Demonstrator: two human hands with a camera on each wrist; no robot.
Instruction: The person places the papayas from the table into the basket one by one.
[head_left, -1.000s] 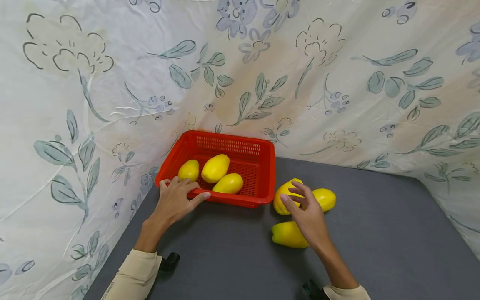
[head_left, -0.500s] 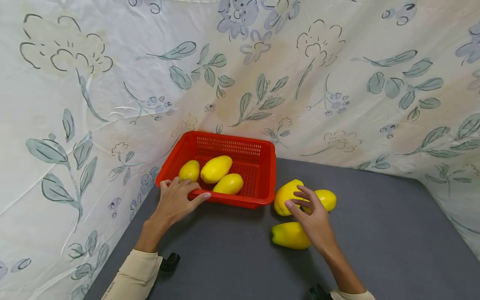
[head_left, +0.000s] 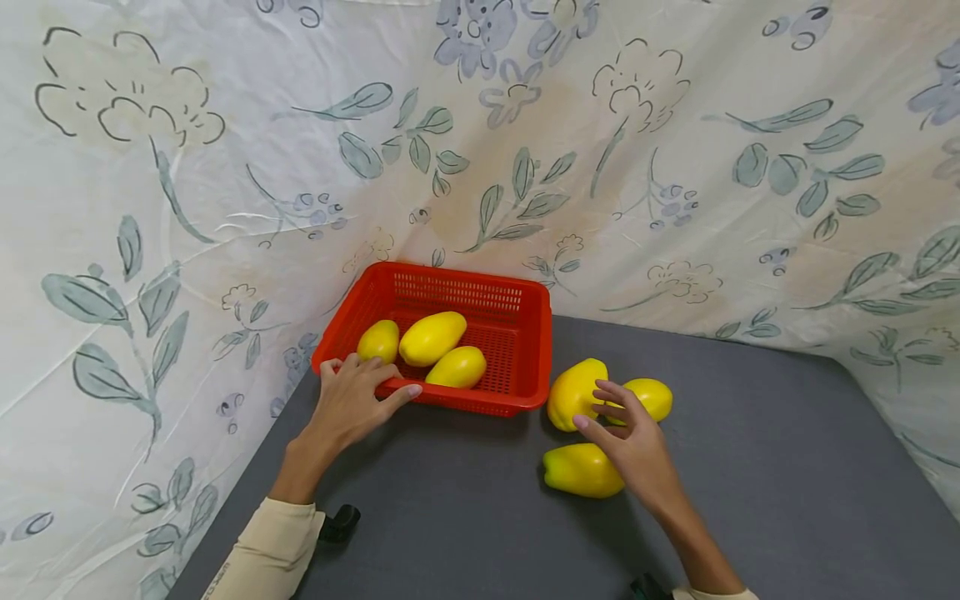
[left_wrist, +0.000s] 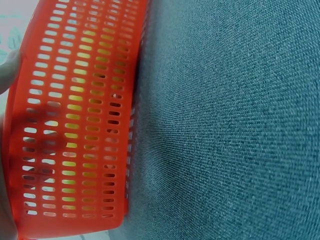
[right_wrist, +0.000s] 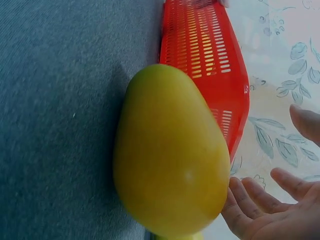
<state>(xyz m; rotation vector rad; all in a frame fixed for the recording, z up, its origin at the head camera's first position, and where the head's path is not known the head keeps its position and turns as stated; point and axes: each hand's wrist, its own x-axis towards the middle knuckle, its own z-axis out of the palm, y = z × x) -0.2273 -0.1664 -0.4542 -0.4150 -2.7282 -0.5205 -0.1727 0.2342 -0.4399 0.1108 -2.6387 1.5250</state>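
My left hand (head_left: pixel 351 407) grips the near rim of a red plastic basket (head_left: pixel 534 354), fingers over the edge and thumb along the front. Inside it lie three yellow mangoes, including a larger middle mango (head_left: pixel 432 337). My right hand (head_left: pixel 637 446), fingers loosely spread and holding nothing, hovers above three more mangoes to the right of the basket. A mango with a greenish end (head_left: pixel 581 471) lies nearest me, partly under the hand. Beyond it are an upright-looking mango (head_left: pixel 573 396) and another mango (head_left: pixel 651 400). The right wrist view shows the nearest mango (right_wrist: pixel 170 150) close up.
A grey cloth-covered table (head_left: pixel 787 467) extends to the right and toward me. Floral fabric (head_left: pixel 637 167) hangs behind and along the left, close to the basket's back side.
My right hand has drawn slightly right and toward me, showing more of the mangoes under it. The left hand stays on the rim, and the middle mango in the basket has shifted slightly.
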